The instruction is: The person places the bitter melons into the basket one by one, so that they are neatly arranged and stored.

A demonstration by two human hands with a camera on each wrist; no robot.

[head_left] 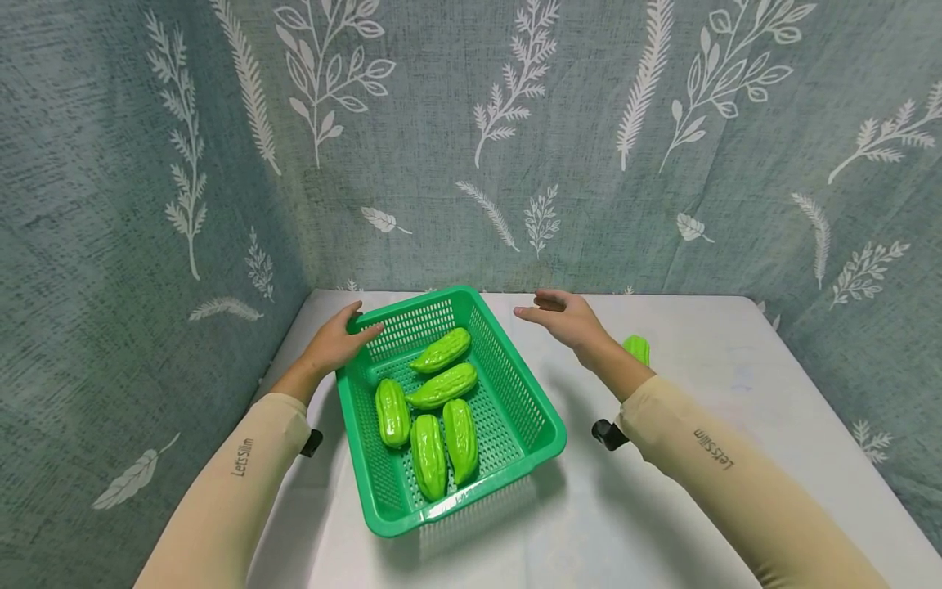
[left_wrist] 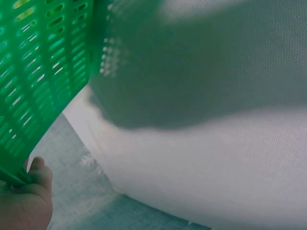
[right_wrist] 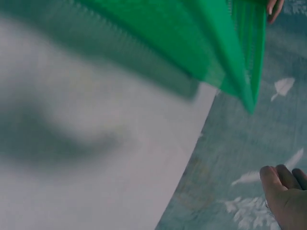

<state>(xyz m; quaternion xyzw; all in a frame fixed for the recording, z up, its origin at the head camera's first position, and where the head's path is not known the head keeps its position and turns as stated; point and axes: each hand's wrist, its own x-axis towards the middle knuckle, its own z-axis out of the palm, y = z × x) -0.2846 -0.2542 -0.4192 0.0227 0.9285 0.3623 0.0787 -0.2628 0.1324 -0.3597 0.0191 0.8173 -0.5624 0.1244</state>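
Note:
A green plastic basket (head_left: 530, 384) with slotted walls stands tilted over the white table, its shadow falling beneath. Several bright green bitter gourds (head_left: 441, 386) lie inside, on its perforated floor. My left hand (head_left: 334, 339) grips the rim at the far left corner, thumb over the inside edge. The left wrist view shows that hand (left_wrist: 33, 199) at the basket's rim from outside. My right hand (head_left: 567, 319) hangs in the air to the right of the basket, apart from it, fingers loosely bent and holding nothing.
Another bitter gourd (head_left: 637, 349) lies on the white table (head_left: 706, 343), partly hidden behind my right forearm. Grey-green cloth (head_left: 441, 147) with white leaf prints rises behind the table and along its left side. Dark camera mounts (head_left: 609, 434) show under both wrists.

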